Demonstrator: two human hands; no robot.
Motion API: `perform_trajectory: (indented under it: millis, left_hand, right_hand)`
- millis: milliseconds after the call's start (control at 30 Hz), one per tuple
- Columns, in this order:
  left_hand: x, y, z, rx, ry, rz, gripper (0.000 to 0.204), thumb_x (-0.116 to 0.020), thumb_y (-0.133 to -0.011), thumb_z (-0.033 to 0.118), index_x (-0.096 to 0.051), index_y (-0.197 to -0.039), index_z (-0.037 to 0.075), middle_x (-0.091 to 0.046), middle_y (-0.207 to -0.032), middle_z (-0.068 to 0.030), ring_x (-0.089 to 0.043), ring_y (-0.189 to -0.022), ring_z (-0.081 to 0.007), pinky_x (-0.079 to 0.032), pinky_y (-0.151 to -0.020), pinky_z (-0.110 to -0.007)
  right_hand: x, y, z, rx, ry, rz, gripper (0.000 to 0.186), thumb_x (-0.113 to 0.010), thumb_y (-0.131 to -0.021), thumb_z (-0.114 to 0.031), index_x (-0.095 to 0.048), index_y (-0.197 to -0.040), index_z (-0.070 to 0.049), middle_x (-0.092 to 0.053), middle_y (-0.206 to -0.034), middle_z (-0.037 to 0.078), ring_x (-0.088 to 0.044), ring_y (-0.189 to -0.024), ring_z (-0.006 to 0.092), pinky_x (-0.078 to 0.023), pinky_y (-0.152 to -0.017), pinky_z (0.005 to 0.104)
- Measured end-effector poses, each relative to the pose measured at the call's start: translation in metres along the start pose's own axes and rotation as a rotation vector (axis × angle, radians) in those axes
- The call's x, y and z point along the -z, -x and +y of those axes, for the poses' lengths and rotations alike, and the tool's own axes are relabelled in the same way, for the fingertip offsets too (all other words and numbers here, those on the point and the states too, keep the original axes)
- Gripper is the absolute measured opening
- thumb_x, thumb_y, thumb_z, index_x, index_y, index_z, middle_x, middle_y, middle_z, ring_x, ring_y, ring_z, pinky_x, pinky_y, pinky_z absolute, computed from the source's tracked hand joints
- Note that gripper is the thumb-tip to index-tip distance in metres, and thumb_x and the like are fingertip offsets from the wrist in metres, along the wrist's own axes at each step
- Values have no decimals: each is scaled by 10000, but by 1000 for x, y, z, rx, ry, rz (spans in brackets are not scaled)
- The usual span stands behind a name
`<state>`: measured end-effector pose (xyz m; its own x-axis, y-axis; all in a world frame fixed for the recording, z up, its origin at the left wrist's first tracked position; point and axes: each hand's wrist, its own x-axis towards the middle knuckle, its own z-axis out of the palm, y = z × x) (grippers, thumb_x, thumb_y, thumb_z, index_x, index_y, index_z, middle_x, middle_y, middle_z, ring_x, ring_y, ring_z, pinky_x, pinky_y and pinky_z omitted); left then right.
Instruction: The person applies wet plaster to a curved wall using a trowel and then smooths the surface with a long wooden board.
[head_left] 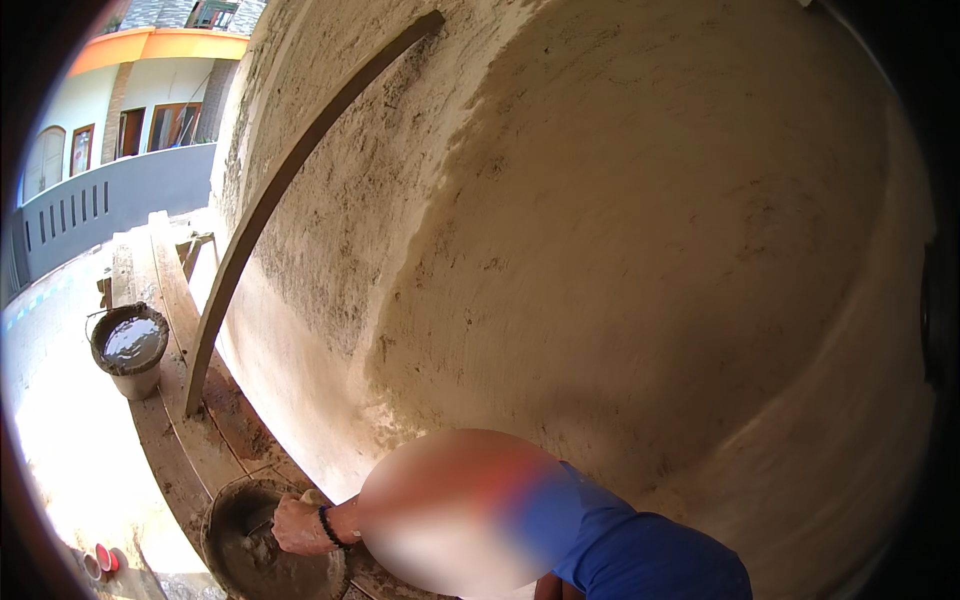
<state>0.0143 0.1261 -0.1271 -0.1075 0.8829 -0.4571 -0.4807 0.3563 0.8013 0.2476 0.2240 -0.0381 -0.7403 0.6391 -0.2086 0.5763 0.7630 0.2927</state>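
Observation:
My right hand (301, 525), with a dark beaded bracelet at its wrist, reaches left into a round tub of wet grey mortar (226, 500). Its fingers are closed around what looks like the handle of a trowel (262, 529), whose blade shows only as a pale streak against the mortar. A blurred patch covers most of the forearm, and a blue sleeve (650, 550) follows it at the lower right. My left hand does not show.
A bucket of water (135, 345) stands on the plank platform (190, 440). A long wooden batten (265, 205) leans against the partly plastered wall (640, 250). Small red cups (106, 558) lie at the lower left. A grey fence (130, 195) runs behind.

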Motion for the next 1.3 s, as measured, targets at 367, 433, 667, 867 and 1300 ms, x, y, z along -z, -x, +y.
perform_trajectory:
  millis: [367, 433, 667, 867, 1300]
  left_hand:
    - [-18, 9, 11, -168, -135, 57, 351, -616, -896, 217, -528, -1129, -30, -571, -971, -126, -541, -797, -210, -474, -668, -335]
    - [-26, 19, 20, -131, -63, 94, 310, -622, -892, 216, -550, -1076, -24, -559, -936, -104, -509, -785, -191, -453, -668, -320]
    - [-23, 14, 14, -188, -103, 85, 282, -630, -891, 223, -560, -1027, -14, -535, -825, -53, -459, -674, -149, -393, -557, -301]
    - [-20, -8, -5, -79, 63, -74, 305, -593, -928, 163, -528, -1159, -26, -606, -987, -89, -571, -859, -153, -488, -731, -286]
    - [-11, 13, 15, -80, 10, 32, 307, -583, -946, 208, -493, -1150, -3, -633, -764, -60, -579, -512, -106, -425, -366, -226]
  right_hand:
    - [-7, 0, 10, 31, -98, -151, 185, -650, -644, -216, -728, -727, -71, -698, -758, 104, -687, -764, 267, -525, -583, 390]
    - [33, -4, 20, 45, -76, -143, 171, -643, -649, -208, -725, -716, -73, -694, -739, 106, -684, -738, 266, -521, -570, 396]
    - [42, -11, 37, -88, -19, 36, 142, -626, -659, -185, -714, -686, -78, -682, -686, 100, -681, -691, 251, -512, -555, 409]
    - [38, 15, 15, -47, -175, -157, 104, -623, -678, -139, -679, -652, -55, -660, -654, 124, -682, -659, 278, -523, -518, 399]
    - [70, 7, 6, -22, -181, -156, 86, -582, -760, -99, -619, -826, -58, -662, -747, 123, -668, -696, 275, -521, -610, 389]
